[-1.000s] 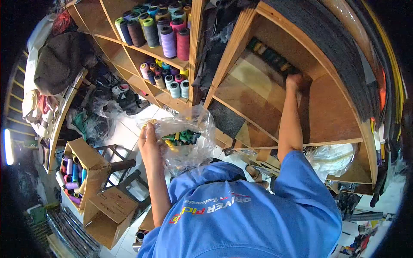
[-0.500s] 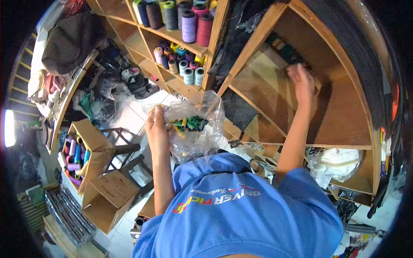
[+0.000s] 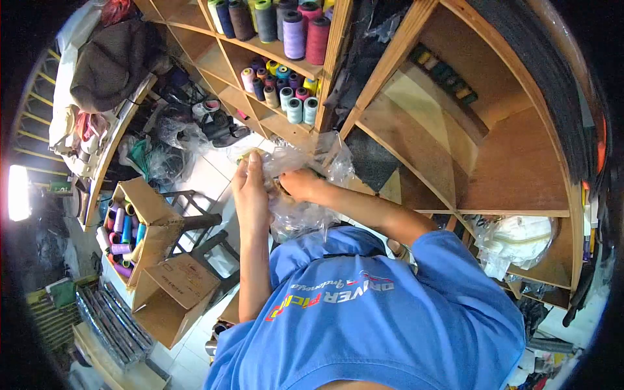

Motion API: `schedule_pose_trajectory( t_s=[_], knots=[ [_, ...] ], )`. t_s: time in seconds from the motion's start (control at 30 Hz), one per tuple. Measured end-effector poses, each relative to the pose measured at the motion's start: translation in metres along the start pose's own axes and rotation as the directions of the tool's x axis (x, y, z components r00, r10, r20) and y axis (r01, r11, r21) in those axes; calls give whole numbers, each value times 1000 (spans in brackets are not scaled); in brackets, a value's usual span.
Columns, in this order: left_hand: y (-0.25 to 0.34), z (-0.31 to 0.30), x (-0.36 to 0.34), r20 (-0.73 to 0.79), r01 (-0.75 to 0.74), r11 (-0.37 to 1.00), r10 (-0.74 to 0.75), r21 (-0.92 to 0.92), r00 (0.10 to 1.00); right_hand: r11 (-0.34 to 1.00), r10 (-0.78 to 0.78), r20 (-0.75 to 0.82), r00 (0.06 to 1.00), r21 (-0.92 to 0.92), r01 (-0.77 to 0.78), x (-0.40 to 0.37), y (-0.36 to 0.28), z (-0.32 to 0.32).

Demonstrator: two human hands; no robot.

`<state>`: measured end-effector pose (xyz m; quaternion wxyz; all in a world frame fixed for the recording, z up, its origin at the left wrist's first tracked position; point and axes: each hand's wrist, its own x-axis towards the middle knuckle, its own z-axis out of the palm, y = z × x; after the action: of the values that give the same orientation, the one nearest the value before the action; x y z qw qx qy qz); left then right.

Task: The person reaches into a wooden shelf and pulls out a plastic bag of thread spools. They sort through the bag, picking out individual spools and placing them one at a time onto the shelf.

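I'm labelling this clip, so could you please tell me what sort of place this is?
Probably a sewing workshop or thread storeroom: spools of coloured thread stand on wooden shelves, and more spools fill a cardboard box.

Blue short-sleeved shirt, printed across the front.
From here I see a round neckline with a stitched seam, loose sleeves ending above the elbows, and lettering in white, yellow and red, "DRIVER" readable, smaller white script beside it. The left hand and right hand are bare.
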<state>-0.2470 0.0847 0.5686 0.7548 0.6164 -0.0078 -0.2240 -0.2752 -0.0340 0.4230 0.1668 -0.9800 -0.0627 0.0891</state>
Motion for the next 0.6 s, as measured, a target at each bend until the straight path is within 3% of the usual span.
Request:
schedule_pose_trajectory(
  t_s=[0.07, 0.17, 0.3, 0.37, 0.43, 0.53, 0.57, 0.6],
  knots=[
    [-1, -2, 2, -14, -7, 1000, 7, 11, 1000, 993, 37, 31, 999, -116, -33, 1, -5, 4],
    [-2, -4, -1, -39, 47, 997, -45, 60, 998, 997, 52, -238, 970, -48, -66, -1, -6, 13],
    [7, 2, -5, -46, 79, 991, -75, 107, 996, 958, -157, -459, 875, -288, 21, 9, 12, 58],
    [5, -2, -1, 10, 87, 994, -88, 72, 996, 954, -140, -436, 889, -298, 4, -1, 9, 51],
    [3, -6, 4, 21, 95, 993, -97, 65, 995, 992, 104, -228, 968, -41, -116, -25, -15, 2],
    [-4, -6, 9, -35, 116, 991, -113, 73, 993, 930, 192, 55, 980, 308, -199, -67, -30, -83],
    [-2, -5, 7, -21, 122, 989, -120, 80, 993, 941, 155, -164, 974, 326, -94, -77, -15, -64],
    [0, -4, 7, -7, 126, 988, -126, 87, 992, 886, 193, -111, 975, 446, -125, -96, -21, -108]
  ],
)
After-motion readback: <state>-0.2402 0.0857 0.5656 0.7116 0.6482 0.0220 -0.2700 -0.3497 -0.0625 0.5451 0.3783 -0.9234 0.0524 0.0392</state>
